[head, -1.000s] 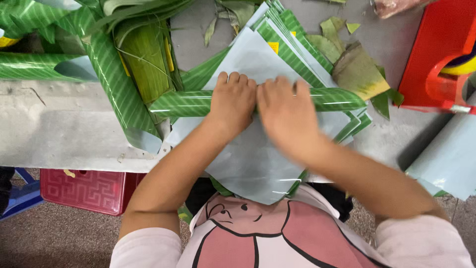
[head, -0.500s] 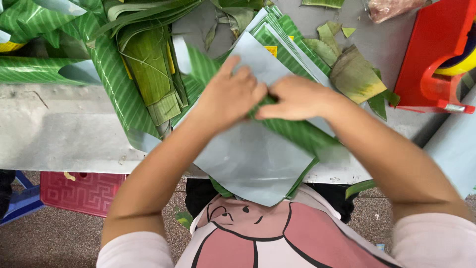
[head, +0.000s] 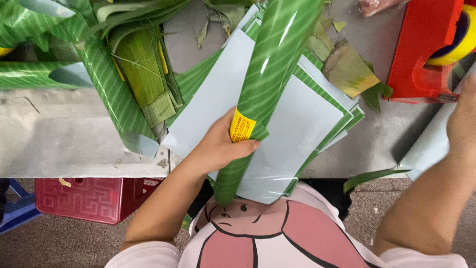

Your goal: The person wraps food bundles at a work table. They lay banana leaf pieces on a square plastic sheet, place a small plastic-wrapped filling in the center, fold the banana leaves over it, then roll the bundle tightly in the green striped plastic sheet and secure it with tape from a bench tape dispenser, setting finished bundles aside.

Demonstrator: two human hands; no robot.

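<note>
My left hand (head: 218, 144) grips a long roll wrapped in glossy green striped paper (head: 270, 69) that carries a small yellow label. The roll stands slanted over a stack of pale blue sheets with green striped undersides (head: 307, 124) on the grey table (head: 74, 139). My right hand (head: 463, 116) is out at the right edge of the view, near a pale blue sheet; its fingers are cut off by the frame.
Green striped wrappers and rolls (head: 104, 94) lie at the left, with folded banana leaves (head: 144, 74) beside them. Leaf scraps (head: 347, 69) lie at the right. A red tape dispenser (head: 426, 49) stands at the far right. A red stool (head: 89, 198) is under the table.
Both hands were rolling a sheet on the stack. Now the left hand holds the finished green roll lifted and slanted, and the right hand has moved away to the right.
</note>
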